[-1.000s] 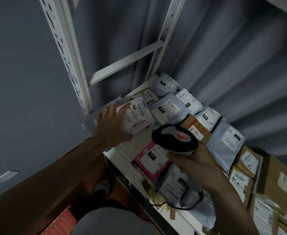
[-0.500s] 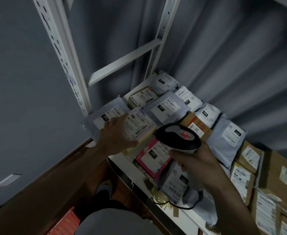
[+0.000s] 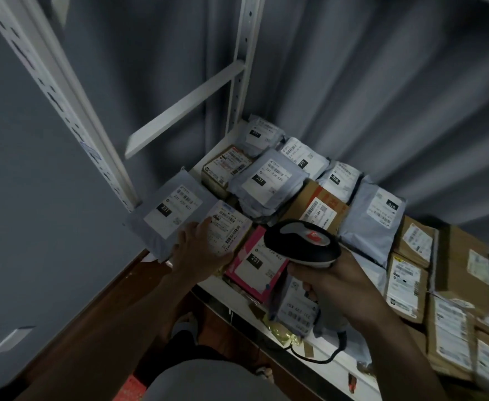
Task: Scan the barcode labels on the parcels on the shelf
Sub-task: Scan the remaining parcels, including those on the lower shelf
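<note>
Since the frame half a second back, my left hand has lowered the small white-labelled parcel onto the shelf, and my view has swung so the whole stack sits further toward 4 o'clock.

At 9 o'clock of the pile, a flat grey mailer marked 231 overhangs the shelf's left end, just beside the white slotted upright. My left hand lies on the small parcel next to it, fingers spread and nearly straight across the label, the thumb out along the near edge; it presses rather than grips.

Toward 12 o'clock sit a brown box and a puffy grey bag, also marked 231, with more grey bags behind them against the curtain.

Near centre, a pink-edged parcel lies touching the small parcel's right side. Just above it hovers the black-and-grey scanner, its head tilted down toward 9 o'clock. My right hand is wrapped tight round its handle, fingers curled under, and its cable loops down across the shelf's front lip.

At 3 o'clock, an orange-printed carton and a grey bag marked 010 lie side by side, then rows of brown cartons run off to the right edge, blurred there.
</note>
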